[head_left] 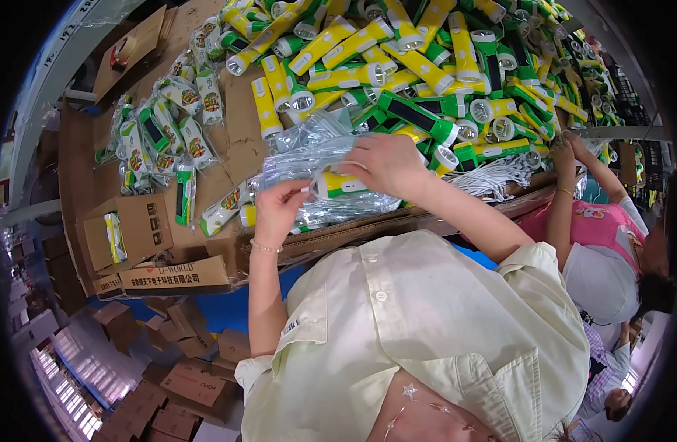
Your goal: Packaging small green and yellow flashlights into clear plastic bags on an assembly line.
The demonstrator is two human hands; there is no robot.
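Note:
My left hand (278, 211) pinches with thumb and forefinger at what looks like the edge of a clear plastic bag. Just right of it, my right hand (391, 163) bends its fingers down over the same bag's edge. Between the two hands lies a yellow-and-white flashlight (342, 184), partly covered by my right fingers; whether it is inside the bag I cannot tell. A thin whitish line runs from one hand to the other. Underneath and behind spreads a stack of clear plastic bags (309, 158). White cables (493, 179) lie bundled right of my right hand.
A large heap of yellow and green flashlights (427, 66) fills the back and right. Bagged flashlights (161, 129) are piled at left, near a small open carton (139, 228). Cardboard (239, 158) lines the table. At right, a co-worker's hands (564, 151) reach over the edge.

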